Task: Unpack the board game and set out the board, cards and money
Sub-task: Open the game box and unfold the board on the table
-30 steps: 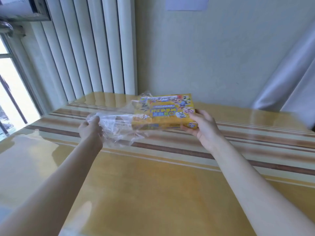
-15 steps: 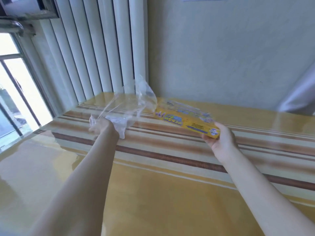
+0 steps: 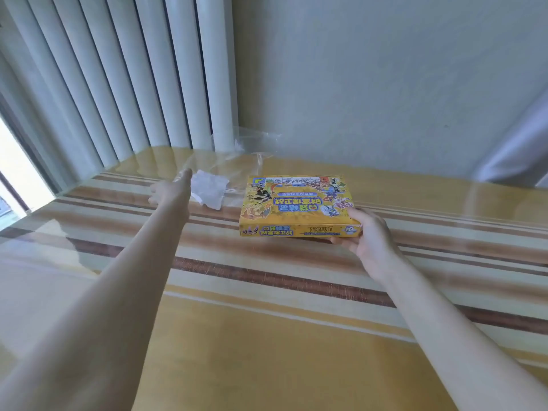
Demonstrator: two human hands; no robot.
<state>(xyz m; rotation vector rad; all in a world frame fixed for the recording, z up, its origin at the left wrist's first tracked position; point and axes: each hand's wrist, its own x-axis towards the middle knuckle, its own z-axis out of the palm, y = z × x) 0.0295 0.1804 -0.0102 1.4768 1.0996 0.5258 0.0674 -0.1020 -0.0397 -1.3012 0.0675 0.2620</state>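
**Box in right hand, wrap at far left**

Head view: Your right hand [image 3: 369,238] grips the near right corner of the box [image 3: 298,204], at frame centre over the table [image 3: 267,336]. Your left hand [image 3: 170,191], fingers extended and relaxed, reaches beside the plastic wrap [image 3: 218,179], upper centre-left; contact unclear.

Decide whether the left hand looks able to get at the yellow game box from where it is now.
Probably yes: the left hand is open beside the clear wrapper, and only bare table lies between it and the game box.
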